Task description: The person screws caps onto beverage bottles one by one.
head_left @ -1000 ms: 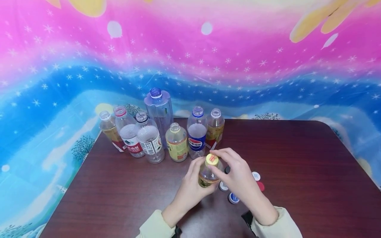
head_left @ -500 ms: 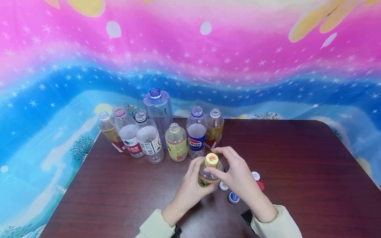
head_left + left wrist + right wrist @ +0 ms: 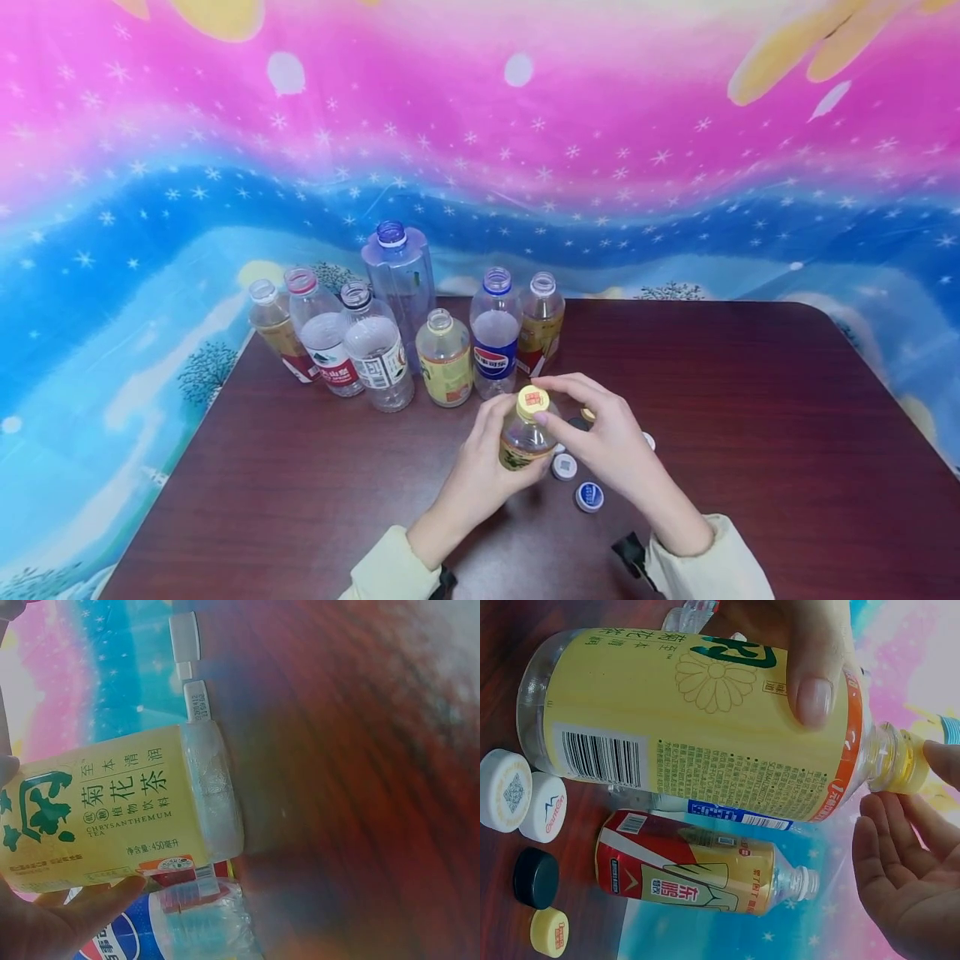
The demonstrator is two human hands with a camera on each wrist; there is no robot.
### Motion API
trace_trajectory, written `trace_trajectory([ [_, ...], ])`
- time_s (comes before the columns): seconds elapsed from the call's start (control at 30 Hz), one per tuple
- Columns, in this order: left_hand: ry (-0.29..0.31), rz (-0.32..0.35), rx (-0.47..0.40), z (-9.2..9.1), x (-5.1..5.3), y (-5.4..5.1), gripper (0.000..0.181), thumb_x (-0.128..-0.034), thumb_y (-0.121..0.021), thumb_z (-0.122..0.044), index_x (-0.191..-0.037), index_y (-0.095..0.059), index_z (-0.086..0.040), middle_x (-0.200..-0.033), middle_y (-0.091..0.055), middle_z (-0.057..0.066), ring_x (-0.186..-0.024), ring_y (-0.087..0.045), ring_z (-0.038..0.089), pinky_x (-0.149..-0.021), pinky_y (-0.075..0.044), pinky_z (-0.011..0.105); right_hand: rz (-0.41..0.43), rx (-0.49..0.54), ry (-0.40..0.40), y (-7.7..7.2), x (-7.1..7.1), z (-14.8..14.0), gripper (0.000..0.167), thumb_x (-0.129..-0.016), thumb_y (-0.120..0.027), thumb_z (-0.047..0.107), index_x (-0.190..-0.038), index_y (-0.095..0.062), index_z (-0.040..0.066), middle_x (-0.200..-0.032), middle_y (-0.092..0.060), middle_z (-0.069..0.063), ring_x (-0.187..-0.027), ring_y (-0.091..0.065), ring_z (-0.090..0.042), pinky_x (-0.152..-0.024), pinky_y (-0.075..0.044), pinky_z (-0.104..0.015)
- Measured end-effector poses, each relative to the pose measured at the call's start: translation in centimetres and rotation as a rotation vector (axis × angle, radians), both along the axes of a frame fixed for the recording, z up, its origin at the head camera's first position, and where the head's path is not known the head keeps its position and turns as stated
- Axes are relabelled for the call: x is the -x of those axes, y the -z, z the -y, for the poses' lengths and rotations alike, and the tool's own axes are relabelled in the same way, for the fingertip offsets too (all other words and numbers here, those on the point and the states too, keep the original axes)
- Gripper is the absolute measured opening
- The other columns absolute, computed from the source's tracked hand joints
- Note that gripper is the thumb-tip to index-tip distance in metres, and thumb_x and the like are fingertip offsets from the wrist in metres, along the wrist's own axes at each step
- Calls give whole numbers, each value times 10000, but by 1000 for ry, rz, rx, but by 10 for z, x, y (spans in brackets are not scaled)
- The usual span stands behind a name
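Note:
My left hand [image 3: 476, 467] grips a clear bottle with a yellow label [image 3: 112, 810] around its body; the bottle stands upright near the middle of the table. On its neck sits a yellow cap [image 3: 533, 400]. My right hand [image 3: 611, 433] pinches this cap between thumb and fingers. In the right wrist view the thumb and a fingertip touch the cap [image 3: 909, 763], and the other fingers curve below it. Part of the bottle is hidden behind both hands in the head view.
Capless bottles stand behind, among them a tall purple one [image 3: 405, 275] and a blue-labelled one [image 3: 495, 360]. Loose caps lie by my right hand: a blue one [image 3: 589, 497], a white one [image 3: 564, 467], a black one [image 3: 536, 878] and a yellow one [image 3: 550, 932].
My right hand has loosened around the cap, shifted slightly right, and its thumb is at the cap's edge again. Another yellow cap on the table has come into view. The left hand keeps its grip.

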State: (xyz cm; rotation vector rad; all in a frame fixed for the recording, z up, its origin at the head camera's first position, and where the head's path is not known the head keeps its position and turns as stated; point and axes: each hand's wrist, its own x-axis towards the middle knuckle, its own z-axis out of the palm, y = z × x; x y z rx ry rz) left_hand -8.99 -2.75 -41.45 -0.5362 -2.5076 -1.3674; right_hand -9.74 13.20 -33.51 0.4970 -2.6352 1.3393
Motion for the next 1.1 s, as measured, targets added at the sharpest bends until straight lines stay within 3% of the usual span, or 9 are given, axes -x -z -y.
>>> trace_trajectory([
  [0.2,-1,-14,-3,0,0,0,706,-729,-817,-211,-1311,-422,-139,-1317,-483,69,-1174,-564,218,-952,-512,405,24,4,46,2,2,3,334,-789,-771,138,-1101,-656,114,-1024,-674,-11,-855,-594,-161,-741,-517,-266],
  [0.4,20,25,-2,1,0,0,710,-745,-805,-216,-1324,-400,-149,-1332,-467,63,-1189,-551,211,-961,-506,414,1,-18,-60,7,1,1,455,-862,-695,160,-1300,-575,138,-1229,-627,-41,-1070,-608,-197,-858,-541,-346],
  [0.5,25,21,-1,1,1,0,710,-750,-801,-216,-1328,-395,-150,-1333,-462,61,-1185,-552,207,-955,-510,407,-9,-19,-75,7,-1,-1,409,-888,-658,163,-1292,-595,169,-1239,-630,-25,-1084,-602,-178,-837,-532,-325],
  [0.7,19,-9,-4,1,1,1,708,-739,-810,-206,-1318,-409,-140,-1321,-473,67,-1174,-559,207,-955,-510,394,-20,-4,-21,7,0,-1,330,-862,-696,156,-1189,-659,159,-1138,-667,0,-967,-584,-120,-748,-485,-230],
  [0.9,19,-1,-7,0,1,0,709,-736,-812,-203,-1316,-408,-143,-1316,-475,64,-1170,-561,206,-951,-512,396,19,-35,77,6,1,4,332,-800,-764,185,-1102,-637,131,-1063,-657,-4,-949,-575,-147,-766,-478,-278],
  [1.1,27,18,-6,1,0,0,721,-740,-809,-198,-1330,-397,-150,-1332,-464,61,-1186,-549,207,-956,-509,407,-70,-55,-47,11,2,4,423,-852,-694,137,-1261,-587,113,-1209,-623,-43,-1059,-595,-180,-833,-529,-344],
])
